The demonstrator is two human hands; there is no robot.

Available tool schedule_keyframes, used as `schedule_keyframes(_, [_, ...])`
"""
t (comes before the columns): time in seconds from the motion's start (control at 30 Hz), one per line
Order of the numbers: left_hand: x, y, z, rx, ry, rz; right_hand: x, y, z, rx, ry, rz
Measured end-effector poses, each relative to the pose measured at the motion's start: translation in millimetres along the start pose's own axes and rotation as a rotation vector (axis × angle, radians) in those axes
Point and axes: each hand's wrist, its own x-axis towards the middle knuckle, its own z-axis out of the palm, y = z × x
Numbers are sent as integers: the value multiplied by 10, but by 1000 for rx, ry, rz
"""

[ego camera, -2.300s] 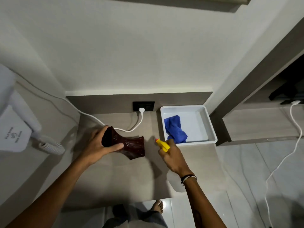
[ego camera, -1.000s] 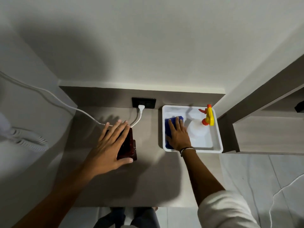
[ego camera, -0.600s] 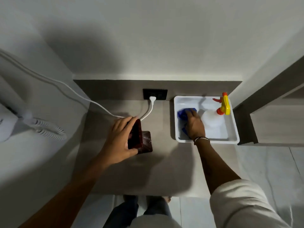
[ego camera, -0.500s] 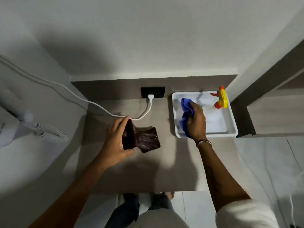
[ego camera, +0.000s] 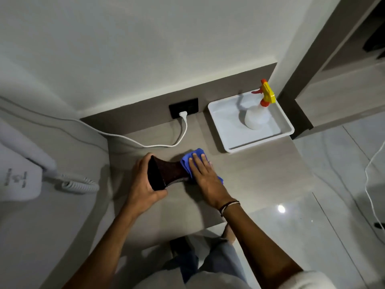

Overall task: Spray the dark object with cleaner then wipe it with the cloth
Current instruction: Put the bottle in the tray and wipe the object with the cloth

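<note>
One spray bottle (ego camera: 255, 117) stands inside white tray (ego camera: 220, 130).

Dim, soft shadows, floor (ego camera: 291, 215) glare (edges warped)

The right hand (ego camera: 205, 178) and the blue cloth (ego camera: 190, 161) cover the far end of the dark object (ego camera: 168, 173); most of the cloth lies hidden under that palm. The wall-mounted hair dryer (ego camera: 18, 174) is cut by the left edge, its print too small to read.
</note>
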Motion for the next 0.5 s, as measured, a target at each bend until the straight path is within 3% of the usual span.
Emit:
schedule_keyframes(0.13, [45,46,-28,-50,-29,32,16,-540,95,305,86,-245])
schedule_keyframes(0.2, [36,23,-80,-45,-43,38,-31,-600,183,297,118,-299])
schedule_keyframes(0.33, [14,-1,-77,-7,-31,-7,-21,-28,122,17,43,-84])
schedule_keyframes(0.4, [22,47,-31,-27,-40,-14,17,27,83,40,11,-5])
schedule_keyframes(0.5, [53,77,-14,-60,-42,4,56,-409,163,287,92,-224])
